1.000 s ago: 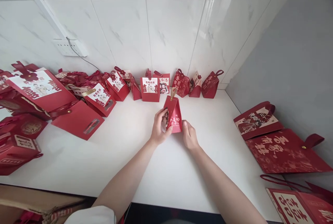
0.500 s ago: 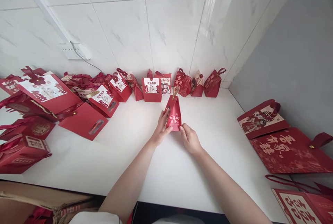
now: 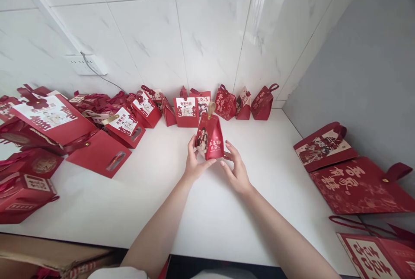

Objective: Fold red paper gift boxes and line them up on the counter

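A small red gift box [image 3: 210,138] with a pointed top, a tan strap loop, a printed couple and white lettering is upright in front of me. My left hand [image 3: 195,162] grips its lower left side, the fingers along that side and the thumb across the front bottom edge. On the other side, my right hand [image 3: 237,170] has its fingers apart, with the fingertips close by the box's lower right edge. Whether those fingertips touch it, I cannot tell.
Several small red gift boxes [image 3: 186,112] line the tiled wall. A heap of larger red boxes [image 3: 48,117] covers the left of the white table [image 3: 155,201]. Red bags [image 3: 359,184] lean along the right. A cardboard carton [image 3: 48,251] sits below the front left edge.
The gift box has turned, so its side with the printed couple now faces me more. My right hand's fingers have spread away from its lower edge. The view has shifted slightly.
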`<act>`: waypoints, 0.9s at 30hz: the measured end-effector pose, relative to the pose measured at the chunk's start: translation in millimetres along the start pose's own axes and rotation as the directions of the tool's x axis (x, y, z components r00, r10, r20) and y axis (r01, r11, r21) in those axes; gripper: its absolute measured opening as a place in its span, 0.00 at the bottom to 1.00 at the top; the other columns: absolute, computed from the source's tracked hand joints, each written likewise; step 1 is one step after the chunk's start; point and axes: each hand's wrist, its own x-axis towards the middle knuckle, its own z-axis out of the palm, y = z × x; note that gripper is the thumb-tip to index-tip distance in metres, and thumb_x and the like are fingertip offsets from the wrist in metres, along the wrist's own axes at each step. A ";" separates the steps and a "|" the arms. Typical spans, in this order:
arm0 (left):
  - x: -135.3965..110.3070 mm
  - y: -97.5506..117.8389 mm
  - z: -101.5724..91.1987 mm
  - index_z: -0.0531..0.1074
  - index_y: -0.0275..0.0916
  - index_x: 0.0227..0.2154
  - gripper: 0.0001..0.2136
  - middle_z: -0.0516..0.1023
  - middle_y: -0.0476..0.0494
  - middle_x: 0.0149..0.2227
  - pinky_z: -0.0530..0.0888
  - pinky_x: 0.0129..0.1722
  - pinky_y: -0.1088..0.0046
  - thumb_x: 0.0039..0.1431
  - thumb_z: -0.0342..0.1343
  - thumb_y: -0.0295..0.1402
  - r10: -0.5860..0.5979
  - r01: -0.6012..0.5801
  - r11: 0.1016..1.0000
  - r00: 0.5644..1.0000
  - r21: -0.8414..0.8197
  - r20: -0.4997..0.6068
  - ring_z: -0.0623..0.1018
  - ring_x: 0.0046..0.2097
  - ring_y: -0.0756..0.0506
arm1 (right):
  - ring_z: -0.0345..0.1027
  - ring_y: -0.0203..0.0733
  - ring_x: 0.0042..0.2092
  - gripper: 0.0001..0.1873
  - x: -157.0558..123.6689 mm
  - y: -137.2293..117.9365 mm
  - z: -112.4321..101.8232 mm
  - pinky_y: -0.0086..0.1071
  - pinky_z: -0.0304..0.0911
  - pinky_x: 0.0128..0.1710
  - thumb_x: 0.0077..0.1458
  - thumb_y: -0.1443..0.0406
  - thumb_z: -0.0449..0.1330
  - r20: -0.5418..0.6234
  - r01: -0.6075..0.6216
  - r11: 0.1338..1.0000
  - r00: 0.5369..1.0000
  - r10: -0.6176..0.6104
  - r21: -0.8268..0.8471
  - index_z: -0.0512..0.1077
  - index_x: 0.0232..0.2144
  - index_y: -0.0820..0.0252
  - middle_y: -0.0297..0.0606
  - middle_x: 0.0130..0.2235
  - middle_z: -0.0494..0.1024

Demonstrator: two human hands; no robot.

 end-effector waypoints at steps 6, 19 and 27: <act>2.6 -4.4 -5.6 0.58 0.43 0.59 0.36 0.65 0.36 0.57 0.67 0.57 0.62 0.47 0.66 0.43 -0.026 0.026 0.998 1.000 0.059 0.012 0.66 0.60 0.39 | 0.64 0.47 0.54 0.14 6.6 15.9 -1.1 0.46 0.62 0.54 0.60 0.64 0.52 -0.147 -0.153 0.983 0.980 0.137 -0.103 0.64 0.49 0.56 0.45 0.53 0.68; 15.2 3.9 -39.6 0.72 0.36 0.30 0.14 0.79 0.43 0.32 0.75 0.38 0.69 0.45 0.68 0.38 -0.314 0.296 0.946 0.938 0.132 0.145 0.78 0.33 0.46 | 0.64 0.44 0.50 0.14 15.9 25.8 -26.6 0.39 0.68 0.48 0.54 0.55 0.62 -0.019 -0.169 0.960 0.984 0.178 0.225 0.69 0.41 0.52 0.39 0.48 0.64; 14.5 2.0 -39.5 0.75 0.36 0.31 0.14 0.80 0.42 0.34 0.73 0.40 0.69 0.45 0.68 0.39 -0.340 0.302 0.929 0.926 0.214 0.165 0.79 0.37 0.45 | 0.68 0.40 0.42 0.12 21.1 40.2 -31.0 0.35 0.68 0.41 0.51 0.56 0.66 -0.006 -0.295 0.858 0.945 0.328 0.421 0.71 0.34 0.54 0.38 0.43 0.71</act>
